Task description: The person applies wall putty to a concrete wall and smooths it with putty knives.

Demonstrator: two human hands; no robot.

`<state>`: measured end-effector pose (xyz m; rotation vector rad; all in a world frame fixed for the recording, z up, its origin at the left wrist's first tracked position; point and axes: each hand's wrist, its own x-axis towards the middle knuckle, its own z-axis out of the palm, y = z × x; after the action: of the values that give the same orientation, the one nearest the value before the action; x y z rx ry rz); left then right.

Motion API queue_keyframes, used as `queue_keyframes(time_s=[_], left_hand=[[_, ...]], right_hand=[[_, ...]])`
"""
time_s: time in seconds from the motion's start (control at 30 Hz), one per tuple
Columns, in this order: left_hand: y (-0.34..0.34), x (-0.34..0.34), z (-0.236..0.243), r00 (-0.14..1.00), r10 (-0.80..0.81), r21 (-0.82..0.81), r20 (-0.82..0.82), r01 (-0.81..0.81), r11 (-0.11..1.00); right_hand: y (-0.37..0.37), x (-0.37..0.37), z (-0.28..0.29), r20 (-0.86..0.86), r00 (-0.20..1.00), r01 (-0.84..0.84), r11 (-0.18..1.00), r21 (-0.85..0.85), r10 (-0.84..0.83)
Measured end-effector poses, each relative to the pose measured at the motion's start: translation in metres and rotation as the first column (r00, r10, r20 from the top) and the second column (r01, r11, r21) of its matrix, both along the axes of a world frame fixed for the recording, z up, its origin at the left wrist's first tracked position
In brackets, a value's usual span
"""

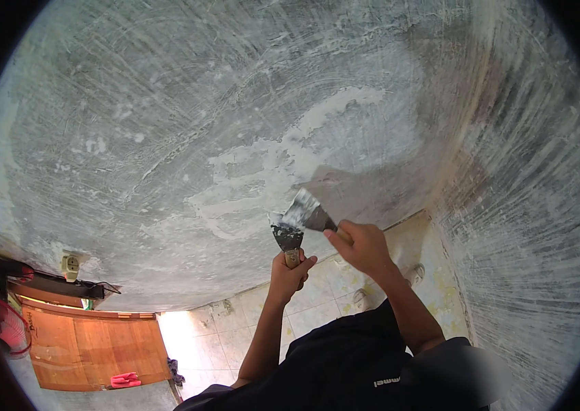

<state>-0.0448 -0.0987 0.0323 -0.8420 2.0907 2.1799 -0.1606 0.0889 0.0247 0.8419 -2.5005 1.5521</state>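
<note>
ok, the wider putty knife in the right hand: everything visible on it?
The wider putty knife has a broad, flat, grey metal blade that flares out from the grip. Pale filler smears the blade. Its handle is mostly hidden inside the right hand, which is closed around it. The blade tilts up and left, close to the grey skimmed wall; its lower edge meets the blade of the smaller knife in the left hand.

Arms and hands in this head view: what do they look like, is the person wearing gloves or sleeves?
No gloves: the left hand and right hand are both bare, with no watch or rings visible. The forearms are uncovered up to the elbows. The person wears a black top with a small white marking near the lower edge.
</note>
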Motion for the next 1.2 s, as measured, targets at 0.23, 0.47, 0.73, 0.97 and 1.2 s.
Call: queue_keyframes(time_s=[0.23,0.47,0.73,0.97,1.2], left_hand=[[-0.004,0.003,-0.001,0.999,0.022,-0.005,-0.029,-0.022,1.000],[0.000,0.005,-0.008,0.996,0.042,0.074,-0.078,-0.036,0.997],[0.017,-0.001,-0.012,1.000,0.001,0.054,-0.031,0.001,0.999],[0.022,0.003,-0.008,1.000,-0.019,0.021,-0.017,0.020,1.000],[0.017,0.008,-0.006,1.000,-0.021,0.030,-0.023,0.021,0.999]], right_hand=[[0.028,0.021,-0.019,0.054,0.997,0.056,0.991,0.119,-0.063],[0.043,-0.041,-0.030,0.055,0.973,0.227,0.972,-0.057,-0.223],[-0.011,-0.109,-0.084,-0.189,0.925,0.278,0.926,-0.254,-0.329],[-0.021,-0.106,-0.133,-0.059,0.957,0.251,0.915,-0.316,-0.283],[-0.041,-0.121,-0.105,-0.081,0.941,0.276,0.885,-0.375,-0.328]])
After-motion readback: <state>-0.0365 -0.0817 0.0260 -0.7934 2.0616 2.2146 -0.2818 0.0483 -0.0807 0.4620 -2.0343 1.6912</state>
